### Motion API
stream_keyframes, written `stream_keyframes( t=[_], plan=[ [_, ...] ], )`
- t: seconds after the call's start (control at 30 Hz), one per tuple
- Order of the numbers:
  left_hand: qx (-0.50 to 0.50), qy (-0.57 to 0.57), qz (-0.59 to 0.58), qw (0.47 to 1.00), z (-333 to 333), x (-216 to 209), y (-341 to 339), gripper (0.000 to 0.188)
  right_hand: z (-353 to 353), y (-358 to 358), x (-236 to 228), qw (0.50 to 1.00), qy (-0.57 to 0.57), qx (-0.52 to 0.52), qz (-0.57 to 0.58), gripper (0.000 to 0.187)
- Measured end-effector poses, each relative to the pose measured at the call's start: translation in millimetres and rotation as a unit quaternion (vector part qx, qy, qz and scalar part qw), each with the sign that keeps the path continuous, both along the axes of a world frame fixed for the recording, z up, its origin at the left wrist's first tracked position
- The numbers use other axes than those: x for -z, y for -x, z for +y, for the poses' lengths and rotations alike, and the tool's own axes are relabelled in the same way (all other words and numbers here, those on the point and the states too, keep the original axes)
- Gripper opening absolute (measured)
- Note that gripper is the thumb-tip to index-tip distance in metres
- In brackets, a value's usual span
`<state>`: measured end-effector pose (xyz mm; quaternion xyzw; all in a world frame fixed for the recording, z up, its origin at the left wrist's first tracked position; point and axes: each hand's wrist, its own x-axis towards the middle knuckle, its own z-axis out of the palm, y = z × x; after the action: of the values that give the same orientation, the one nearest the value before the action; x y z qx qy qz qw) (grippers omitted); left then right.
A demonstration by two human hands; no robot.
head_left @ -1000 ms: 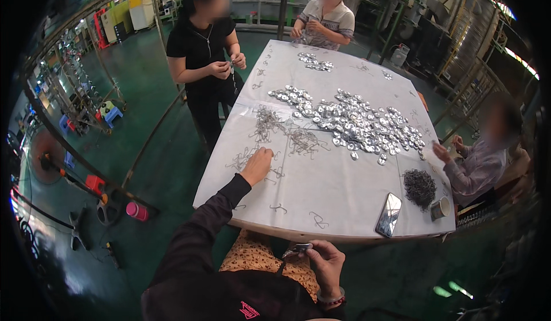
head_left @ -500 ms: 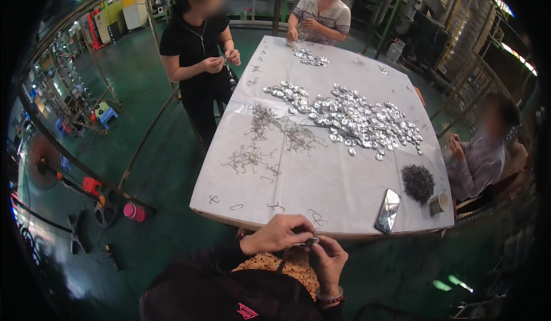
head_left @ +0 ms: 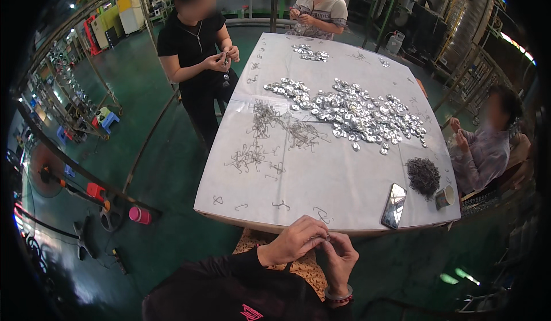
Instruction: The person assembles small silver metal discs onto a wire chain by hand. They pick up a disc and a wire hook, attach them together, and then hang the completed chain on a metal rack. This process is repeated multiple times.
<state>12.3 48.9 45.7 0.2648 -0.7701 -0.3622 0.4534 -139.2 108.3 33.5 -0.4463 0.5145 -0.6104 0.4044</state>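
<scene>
My left hand point(head_left: 295, 242) and my right hand point(head_left: 341, 258) meet just off the near edge of the white-covered table point(head_left: 333, 189), above my lap. The fingertips of both are pinched together around a small metal piece point(head_left: 328, 238), mostly hidden by the fingers. Just beyond them, thin bent wire hooks point(head_left: 322, 214) lie at the table edge. Larger heaps of wire hooks point(head_left: 249, 157) lie on the table's left side. A wide spread of shiny round metal discs point(head_left: 361, 114) covers the middle.
At the table's right corner are a phone point(head_left: 394, 206), a pile of dark wire pieces point(head_left: 423, 177) and a cup point(head_left: 445, 197). Co-workers are at the left point(head_left: 198, 57), far side point(head_left: 318, 11) and right point(head_left: 485, 149). A fan point(head_left: 46, 172) and a pink tub point(head_left: 139, 215) stand left.
My hands have shifted slightly right and closed nearer together, covering more of the metal piece. The far co-worker's hand has lifted off the table; the right co-worker's hands are raised.
</scene>
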Motion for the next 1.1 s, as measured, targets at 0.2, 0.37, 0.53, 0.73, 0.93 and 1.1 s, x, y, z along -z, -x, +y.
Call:
stream_keyframes(
  t=[0.2,0.37,0.53,0.73,0.93,1.1],
  plan=[
    [0.018,-0.033,0.04,0.998,-4,-7,-4,0.02,-79,81,-36,0.98,0.063,-0.041,0.183,0.018],
    [0.032,-0.037,0.026,0.998,-13,2,0,0.02,-259,132,9,0.874,0.001,0.018,0.485,0.052],
    [0.085,-0.143,0.054,0.985,-7,9,-12,0.013,-419,123,63,0.786,-0.1,0.024,0.609,0.066],
    [0.088,-0.251,0.058,0.962,6,31,-10,0.014,-450,122,57,0.788,-0.188,-0.014,0.586,0.064],
    [0.098,-0.256,0.069,0.959,7,39,-9,0.01,-406,163,88,0.752,-0.116,-0.074,0.645,0.057],
    [0.067,-0.236,0.084,0.966,21,35,-19,0.008,-316,120,65,0.721,-0.113,-0.065,0.68,0.052]
  ],
)
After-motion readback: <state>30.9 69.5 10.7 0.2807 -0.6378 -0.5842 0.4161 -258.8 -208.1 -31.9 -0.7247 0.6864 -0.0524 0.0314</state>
